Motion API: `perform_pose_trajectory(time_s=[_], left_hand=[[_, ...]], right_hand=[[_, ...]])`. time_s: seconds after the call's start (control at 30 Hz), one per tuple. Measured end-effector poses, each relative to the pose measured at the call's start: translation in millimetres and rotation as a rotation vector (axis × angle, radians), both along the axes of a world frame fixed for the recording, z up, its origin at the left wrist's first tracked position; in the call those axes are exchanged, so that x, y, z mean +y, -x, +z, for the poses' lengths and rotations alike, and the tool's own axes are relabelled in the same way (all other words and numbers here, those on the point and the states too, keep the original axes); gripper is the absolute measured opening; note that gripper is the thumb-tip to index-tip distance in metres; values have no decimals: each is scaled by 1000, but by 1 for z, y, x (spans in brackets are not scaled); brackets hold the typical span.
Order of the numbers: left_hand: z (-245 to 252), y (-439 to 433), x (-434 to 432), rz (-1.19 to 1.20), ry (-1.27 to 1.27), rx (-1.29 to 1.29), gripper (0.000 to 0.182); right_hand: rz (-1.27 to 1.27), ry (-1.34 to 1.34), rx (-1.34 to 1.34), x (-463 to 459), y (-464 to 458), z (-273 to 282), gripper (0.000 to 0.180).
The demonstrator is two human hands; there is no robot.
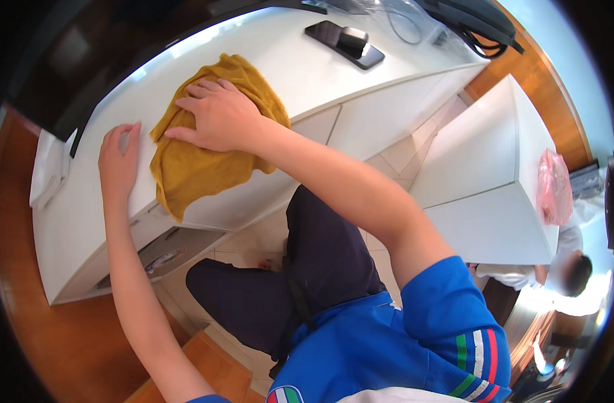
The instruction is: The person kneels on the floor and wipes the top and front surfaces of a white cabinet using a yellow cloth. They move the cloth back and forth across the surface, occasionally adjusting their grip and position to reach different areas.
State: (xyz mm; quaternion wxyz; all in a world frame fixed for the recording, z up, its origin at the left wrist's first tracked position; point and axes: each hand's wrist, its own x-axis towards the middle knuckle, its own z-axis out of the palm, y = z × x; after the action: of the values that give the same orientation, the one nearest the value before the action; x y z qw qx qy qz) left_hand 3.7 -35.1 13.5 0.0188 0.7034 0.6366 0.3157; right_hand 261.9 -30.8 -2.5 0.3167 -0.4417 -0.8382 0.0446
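Note:
My right hand (221, 118) lies palm down, fingers spread, on a mustard-yellow cloth (206, 174). The cloth is wrinkled under the hand, and its near edge hangs over the front of a long white cabinet top (297, 90). To the left of the cloth, my left hand (119, 163) rests at the same cabinet top, apart from the cloth. Its fingers are loosely bent with a gap beside the thumb, and I see nothing in it.
A large black screen (65, 60) runs along the back. Farther right are a smartphone (327, 32) with a small dark object (354, 40) on it, and a black bag (468, 20). Folded white cloth (50, 166) lies far left. A white cabinet (478, 151) and a person (518, 274) are at right.

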Motion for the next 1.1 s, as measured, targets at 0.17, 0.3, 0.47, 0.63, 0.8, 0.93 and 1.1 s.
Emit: perform_pose_trajectory(time_s=[0.17,0.3,0.47,0.63,0.8,0.93,1.1], left_hand=[[3,-6,0,21,45,-12,44],[-1,5,2,16,15,14,43],[-2,1,2,11,-17,21,40],[1,-1,-1,2,-39,25,40],[3,-2,-2,24,-12,17,39],[3,-2,-2,25,5,14,39],[1,-2,-2,31,-21,60,38]], right_hand=[[38,55,-29,10,-42,4,84],[-12,76,-73,14,-75,12,85],[-72,117,-95,26,-116,16,83],[-104,141,-95,35,-143,22,82],[-97,160,-64,41,-168,26,78],[-109,178,-64,49,-178,27,79],[-195,142,-164,43,-162,22,97]])
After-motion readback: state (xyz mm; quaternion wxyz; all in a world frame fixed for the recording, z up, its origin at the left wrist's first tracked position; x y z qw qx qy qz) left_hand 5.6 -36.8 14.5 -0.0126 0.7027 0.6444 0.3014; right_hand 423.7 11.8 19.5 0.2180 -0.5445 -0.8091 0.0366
